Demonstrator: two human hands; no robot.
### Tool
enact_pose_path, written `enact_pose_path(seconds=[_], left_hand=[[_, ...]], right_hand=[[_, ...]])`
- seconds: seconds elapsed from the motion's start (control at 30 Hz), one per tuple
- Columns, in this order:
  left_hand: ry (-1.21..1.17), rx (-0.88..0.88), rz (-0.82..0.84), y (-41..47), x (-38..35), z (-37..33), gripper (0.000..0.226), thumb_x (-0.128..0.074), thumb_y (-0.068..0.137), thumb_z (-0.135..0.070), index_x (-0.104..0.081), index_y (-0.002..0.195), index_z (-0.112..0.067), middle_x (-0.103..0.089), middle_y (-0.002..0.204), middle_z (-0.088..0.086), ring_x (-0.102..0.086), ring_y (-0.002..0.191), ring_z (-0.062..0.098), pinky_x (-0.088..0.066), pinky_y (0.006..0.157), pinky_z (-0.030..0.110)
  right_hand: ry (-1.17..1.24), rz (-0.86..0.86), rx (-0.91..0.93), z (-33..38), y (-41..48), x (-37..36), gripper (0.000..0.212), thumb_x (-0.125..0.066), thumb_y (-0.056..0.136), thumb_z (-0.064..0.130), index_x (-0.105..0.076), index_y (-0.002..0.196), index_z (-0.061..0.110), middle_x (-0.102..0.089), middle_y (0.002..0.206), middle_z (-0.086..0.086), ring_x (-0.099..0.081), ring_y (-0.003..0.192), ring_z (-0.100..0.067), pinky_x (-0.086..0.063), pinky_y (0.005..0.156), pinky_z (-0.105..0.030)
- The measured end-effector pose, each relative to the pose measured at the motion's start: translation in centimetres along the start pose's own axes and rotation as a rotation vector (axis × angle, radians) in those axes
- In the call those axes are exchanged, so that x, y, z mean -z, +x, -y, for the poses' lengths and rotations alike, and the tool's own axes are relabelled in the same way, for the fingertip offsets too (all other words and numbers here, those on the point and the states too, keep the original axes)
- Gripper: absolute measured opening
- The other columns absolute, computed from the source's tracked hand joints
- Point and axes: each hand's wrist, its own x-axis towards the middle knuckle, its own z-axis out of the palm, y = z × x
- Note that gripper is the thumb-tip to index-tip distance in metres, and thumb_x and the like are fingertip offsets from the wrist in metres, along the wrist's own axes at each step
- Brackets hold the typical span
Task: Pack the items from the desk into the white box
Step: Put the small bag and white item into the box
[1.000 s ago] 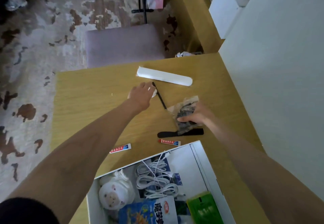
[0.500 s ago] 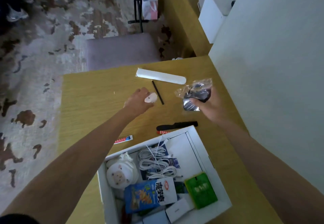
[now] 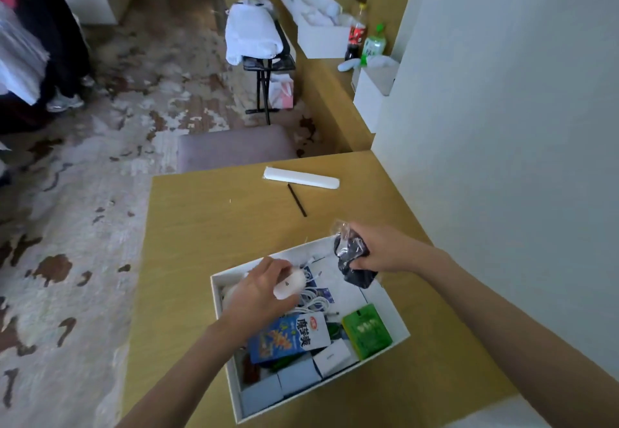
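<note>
I see a wooden bench (image 3: 207, 226) over patterned carpet (image 3: 83, 193). My left hand (image 3: 258, 288) grips a white gadget (image 3: 290, 285); my right hand (image 3: 378, 248) clutches a bagged item (image 3: 351, 257), both over the box (image 3: 398, 327).

Your left hand (image 3: 259, 290) hides the white box's (image 3: 400, 318) ten-o'clock corner and most of the small white device (image 3: 290, 285) it grips, the crumpled clear bag (image 3: 351, 253) in your right hand (image 3: 376, 248) blurs its dark contents, and both forearms run off the six-o'clock edge.
</note>
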Motion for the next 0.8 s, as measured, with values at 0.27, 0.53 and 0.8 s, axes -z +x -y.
enact_pose_path(seconds=[0.27, 0.53, 0.8], left_hand=[[0.284, 0.122, 0.064, -3.1, -1.7, -0.4, 0.054, -0.065, 0.077, -0.042, -0.045, 0.125, -0.027, -0.054, 0.125, -0.006, -0.054, 0.112, 0.018, -0.044, 0.088, 0.036], [0.283, 0.207, 0.063, -3.6, -3.2, -2.0, 0.049, -0.067, 0.077, -0.037, -0.049, 0.12, -0.023, -0.054, 0.122, -0.004, -0.054, 0.11, 0.017, -0.049, 0.088, 0.038], [0.231, 0.241, 0.0, -3.7, -3.7, -3.2, 0.05, -0.067, 0.078, -0.034, -0.051, 0.124, -0.021, -0.057, 0.123, -0.003, -0.055, 0.112, 0.017, -0.05, 0.087, 0.035]], right_hand=[[-0.19, 0.178, 0.031, 1.4, 4.9, -3.9, 0.064, -0.081, 0.075, 0.021, -0.045, 0.127, 0.017, -0.055, 0.11, -0.002, -0.054, 0.091, -0.018, -0.046, 0.068, -0.03], [-0.477, 0.211, 0.147, 2.1, 7.2, -4.3, 0.062, -0.086, 0.069, 0.025, -0.054, 0.12, 0.014, -0.06, 0.115, -0.007, -0.061, 0.095, -0.025, -0.053, 0.075, -0.038], [-0.724, -0.072, 0.45, 0.2, 5.5, -5.9, 0.055, -0.067, 0.083, 0.0, -0.047, 0.133, 0.008, -0.049, 0.122, -0.012, -0.059, 0.093, -0.026, -0.054, 0.075, -0.038]])
